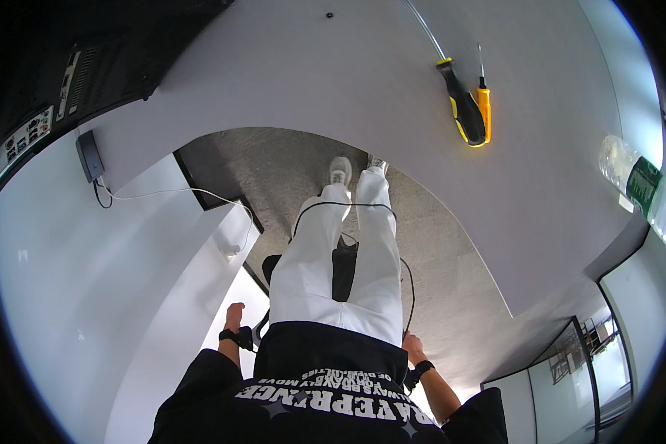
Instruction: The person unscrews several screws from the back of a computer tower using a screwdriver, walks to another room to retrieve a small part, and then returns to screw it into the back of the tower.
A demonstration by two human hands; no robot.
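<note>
My left hand point(234, 317) hangs low beside my left hip, next to a black chair part point(260, 324). It is seen end-on and too small for its fingers to be made out. Close to my right hip is my right hand point(413, 345), near a thin black cable point(413, 296); whether it touches the cable cannot be told. Its fingers are partly hidden. Both wrists wear black bands. On the grey desk point(288, 81), well ahead of both hands, a black-and-yellow screwdriver point(462, 107) lies against a smaller orange-handled screwdriver point(485, 111).
A black computer case point(118, 59) with rear ports stands at the far left. Beside it sits a dark power adapter point(89, 155) with a white cord point(163, 191). A clear plastic bottle point(636, 177) with a green label lies at right. One small black screw point(329, 15) rests farther back.
</note>
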